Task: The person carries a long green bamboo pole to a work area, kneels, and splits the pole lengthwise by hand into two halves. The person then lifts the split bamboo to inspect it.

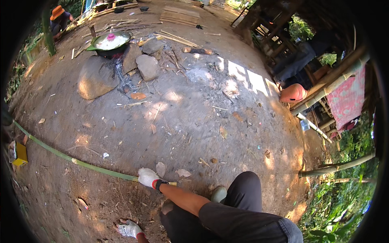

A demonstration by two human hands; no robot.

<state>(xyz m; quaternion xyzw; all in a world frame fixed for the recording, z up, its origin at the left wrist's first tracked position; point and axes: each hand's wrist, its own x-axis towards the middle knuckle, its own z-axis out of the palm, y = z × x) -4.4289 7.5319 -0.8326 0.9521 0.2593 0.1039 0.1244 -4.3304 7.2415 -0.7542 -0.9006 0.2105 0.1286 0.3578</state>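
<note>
A long green bamboo strip point(95, 167) runs along the ground from the far left edge to just in front of my knees. My right hand point(147, 177), in a white glove with a red cuff, is closed around its near end, and a short pale stub pokes out past the wrist. A dark band circles that wrist. Lower down, my left hand point(129, 229) in a similar glove is low over the bare dirt, fingertips uncovered and fingers apart, with nothing visible in it. Dry leaves point(183, 173) lie beside my right hand.
A wide pan point(106, 45) with white contents sits over a stone hearth point(97, 79). A yellow box point(18, 154) lies at the left. A person in an orange hat point(57, 13) crouches far left. A bamboo-framed shelter point(332, 87) with another person stands at right.
</note>
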